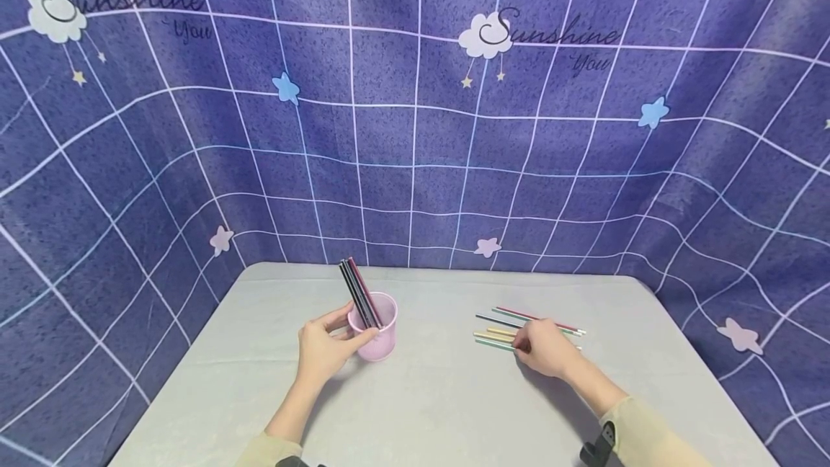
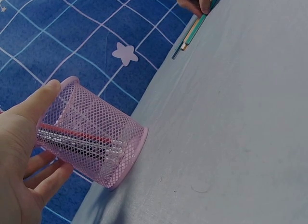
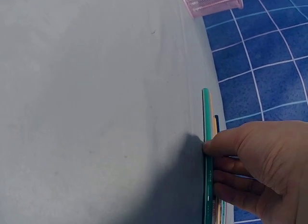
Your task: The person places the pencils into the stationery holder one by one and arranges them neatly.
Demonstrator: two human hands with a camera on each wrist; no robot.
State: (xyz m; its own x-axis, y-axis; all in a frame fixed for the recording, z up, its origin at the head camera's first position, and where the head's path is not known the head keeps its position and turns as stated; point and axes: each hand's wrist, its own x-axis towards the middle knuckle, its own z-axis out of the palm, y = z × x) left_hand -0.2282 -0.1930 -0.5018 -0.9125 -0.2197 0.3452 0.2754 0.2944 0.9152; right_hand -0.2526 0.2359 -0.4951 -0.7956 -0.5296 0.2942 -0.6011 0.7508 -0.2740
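Note:
On the left of the table stands a pink mesh pencil cup (image 1: 378,346). My left hand (image 1: 326,354) holds it by the rim, thumb on the near side and fingers round the far side. Several dark pencils and a red one (image 1: 357,285) lean to the left inside the cup. To the right, my right hand (image 1: 546,349) reaches down over a loose group of pencils lying flat. In the right wrist view its thumb and fingers pinch a green pencil (image 3: 208,113). Yellow, dark and red pencils (image 1: 508,309) lie just behind, partly covered by the hand.
A pale cloth covers the table (image 1: 428,409). Behind it and at both sides hangs a blue-purple curtain (image 1: 389,128) with a white grid, stars and clouds. The cup and the loose pencils are well apart on the tabletop.

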